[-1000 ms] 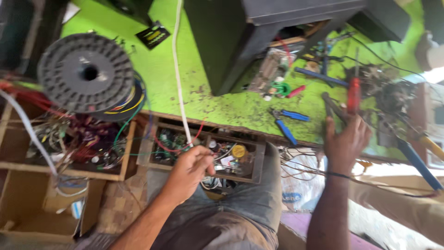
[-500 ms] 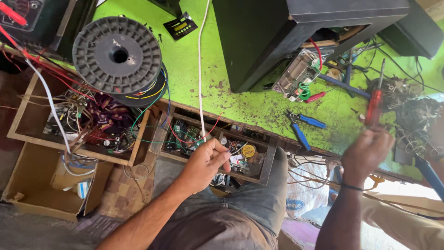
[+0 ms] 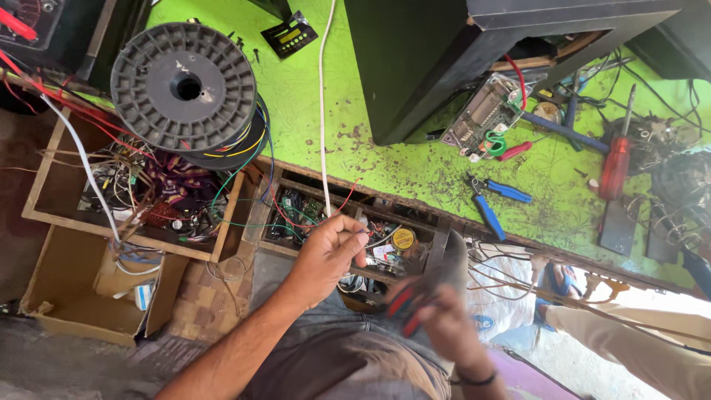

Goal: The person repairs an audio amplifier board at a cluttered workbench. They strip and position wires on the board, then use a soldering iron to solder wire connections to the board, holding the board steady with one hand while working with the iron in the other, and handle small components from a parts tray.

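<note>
My left hand (image 3: 329, 252) is in front of the open wooden drawer (image 3: 437, 241), with its fingertips pinched on thin wires (image 3: 348, 198) that come out of it. My right hand (image 3: 448, 322) is low over my lap and blurred. It grips a tool with red and black handles (image 3: 406, 305), apparently pliers or cutters, a short way right of the left hand. A red-handled screwdriver (image 3: 615, 169) lies on the green tabletop (image 3: 415, 174) at the right, away from both hands.
A large black wire spool (image 3: 184, 87) stands at the left, above a tray of tangled wires (image 3: 148, 196). A black box (image 3: 444, 52), a circuit board (image 3: 485, 111), blue pliers (image 3: 496, 200) and a white cable (image 3: 322, 111) are on the table. A cardboard box (image 3: 89, 289) sits lower left.
My right hand left the red screwdriver on the table and came down to my lap, now holding a red-and-black-handled tool. My left hand stayed at the drawer, pinching wires.
</note>
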